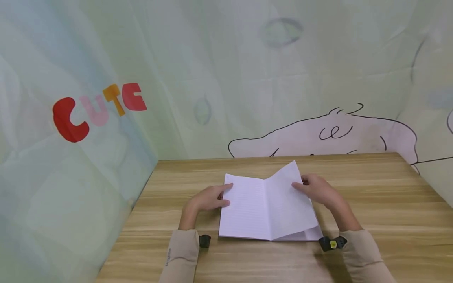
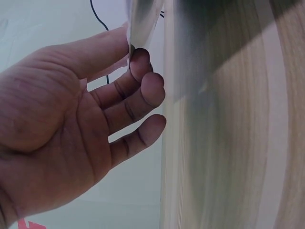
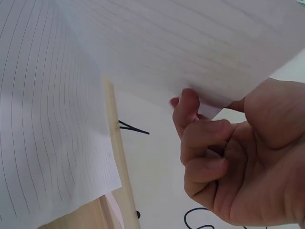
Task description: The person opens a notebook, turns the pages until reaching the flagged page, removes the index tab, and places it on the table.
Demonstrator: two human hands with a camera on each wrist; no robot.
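An open notebook (image 1: 244,208) with lined pages lies on the wooden table. At its left edge, my left hand (image 1: 209,197) holds the pages between thumb and fingers; the left wrist view shows the notebook's edge (image 2: 143,28) between them. My right hand (image 1: 320,189) pinches the outer edge of a raised page (image 1: 288,208) on the right side. Seen from the right wrist, that page lifts away from the lined sheet opposite, and the other fingers of the right hand (image 3: 238,157) are curled beneath it. Part of the right half shows under the raised page's lower corner.
The wooden table (image 1: 170,177) extends around the notebook to a back edge against a printed cloth backdrop (image 1: 177,78). Colourful letters mark the left side, and a cartoon outline runs behind the table. Dark wrist devices (image 1: 332,243) sit near the notebook's lower edge.
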